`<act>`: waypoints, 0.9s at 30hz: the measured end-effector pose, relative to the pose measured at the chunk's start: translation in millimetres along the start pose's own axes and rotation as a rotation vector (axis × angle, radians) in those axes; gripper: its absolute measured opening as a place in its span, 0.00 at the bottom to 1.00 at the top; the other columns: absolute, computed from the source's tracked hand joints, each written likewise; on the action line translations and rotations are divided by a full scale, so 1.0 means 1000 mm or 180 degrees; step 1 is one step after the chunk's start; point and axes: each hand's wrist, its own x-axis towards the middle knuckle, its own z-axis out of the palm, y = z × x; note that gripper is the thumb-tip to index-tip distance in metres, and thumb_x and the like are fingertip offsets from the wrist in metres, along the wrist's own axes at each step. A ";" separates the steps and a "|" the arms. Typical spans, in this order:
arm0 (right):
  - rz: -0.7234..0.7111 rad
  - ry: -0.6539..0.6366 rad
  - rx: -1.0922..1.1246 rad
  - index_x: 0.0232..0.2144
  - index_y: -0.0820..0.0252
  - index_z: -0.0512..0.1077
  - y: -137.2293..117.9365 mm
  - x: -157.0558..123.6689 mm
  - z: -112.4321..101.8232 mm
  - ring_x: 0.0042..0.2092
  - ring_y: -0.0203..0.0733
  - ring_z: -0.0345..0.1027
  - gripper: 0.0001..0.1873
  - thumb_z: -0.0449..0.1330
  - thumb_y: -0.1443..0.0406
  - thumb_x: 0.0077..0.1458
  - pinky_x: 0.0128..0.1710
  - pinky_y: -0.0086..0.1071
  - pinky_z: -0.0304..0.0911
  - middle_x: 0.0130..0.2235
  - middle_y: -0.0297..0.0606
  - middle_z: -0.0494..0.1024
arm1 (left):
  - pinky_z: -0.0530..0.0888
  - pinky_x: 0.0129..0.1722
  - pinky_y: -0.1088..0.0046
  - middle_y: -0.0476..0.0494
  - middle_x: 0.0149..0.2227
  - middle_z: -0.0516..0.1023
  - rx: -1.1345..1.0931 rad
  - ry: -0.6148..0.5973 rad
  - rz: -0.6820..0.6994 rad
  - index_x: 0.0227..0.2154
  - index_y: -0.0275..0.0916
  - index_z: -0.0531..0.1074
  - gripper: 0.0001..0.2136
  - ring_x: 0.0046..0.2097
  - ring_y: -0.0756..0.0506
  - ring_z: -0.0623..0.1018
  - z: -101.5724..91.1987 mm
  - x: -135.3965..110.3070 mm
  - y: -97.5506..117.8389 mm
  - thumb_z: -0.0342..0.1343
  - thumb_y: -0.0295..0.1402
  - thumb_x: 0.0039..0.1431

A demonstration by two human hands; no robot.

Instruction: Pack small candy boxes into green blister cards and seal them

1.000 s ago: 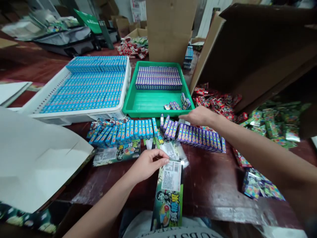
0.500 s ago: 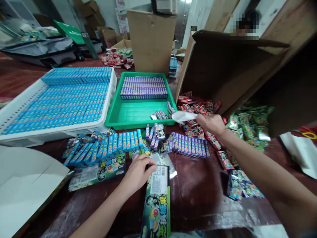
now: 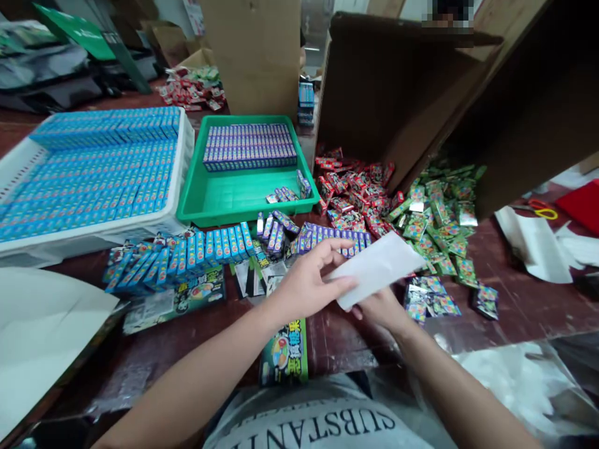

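A flat white paper sheet (image 3: 384, 265) is between my two hands, tilted above the table. My left hand (image 3: 309, 280) pinches its near left corner, thumb on top. From below, my right hand (image 3: 381, 308) grips the sheet, its fingers partly hidden. Under my left forearm lies a black-and-green printed package (image 3: 283, 358), partly covered. A row of small purple boxes (image 3: 311, 236) stands just beyond my left hand. Small blue boxes (image 3: 206, 248) line up farther left, with another printed package (image 3: 206, 288) in front of them.
A white crate (image 3: 185, 168) holds blue boxes; a green tray (image 3: 238, 187) holds purple ones. Piles of red packs (image 3: 355, 193) and green packs (image 3: 440, 231) lie by a large cardboard box (image 3: 374, 93). Yellow-handled scissors (image 3: 543, 210) and white paper (image 3: 533, 249) are at right.
My right hand has come back from near the green tray with the white sheet. My left hand has left the printed package and taken hold of the sheet. The view has shifted.
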 end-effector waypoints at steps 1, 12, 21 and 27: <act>0.0087 0.0032 0.0109 0.51 0.60 0.73 -0.001 -0.007 -0.003 0.39 0.41 0.75 0.17 0.61 0.56 0.66 0.37 0.37 0.75 0.46 0.42 0.79 | 0.75 0.45 0.66 0.43 0.43 0.81 -0.0042 0.0054 -0.0137 0.59 0.41 0.66 0.25 0.44 0.45 0.80 0.002 -0.001 -0.001 0.64 0.35 0.61; -0.0308 0.0133 0.0573 0.60 0.45 0.68 -0.053 -0.018 -0.034 0.56 0.43 0.70 0.25 0.64 0.56 0.62 0.52 0.37 0.69 0.61 0.39 0.72 | 0.68 0.22 0.79 0.47 0.24 0.79 -0.0695 -0.0049 -0.1823 0.33 0.35 0.78 0.14 0.22 0.52 0.74 0.004 -0.003 -0.027 0.62 0.44 0.60; -0.0521 -0.0063 0.0372 0.42 0.54 0.79 -0.033 -0.037 -0.038 0.47 0.43 0.72 0.18 0.56 0.50 0.67 0.51 0.37 0.65 0.46 0.40 0.78 | 0.62 0.14 0.82 0.46 0.20 0.76 -0.1610 0.0174 -0.2320 0.31 0.35 0.74 0.07 0.15 0.55 0.68 0.023 -0.013 -0.024 0.65 0.32 0.55; -0.0858 0.0040 -0.0107 0.43 0.46 0.82 -0.021 -0.063 -0.051 0.57 0.45 0.69 0.08 0.63 0.60 0.64 0.59 0.40 0.62 0.56 0.39 0.75 | 0.74 0.20 0.76 0.41 0.28 0.82 -0.1618 0.0230 -0.2326 0.42 0.34 0.77 0.10 0.25 0.46 0.81 0.039 -0.007 -0.030 0.63 0.34 0.59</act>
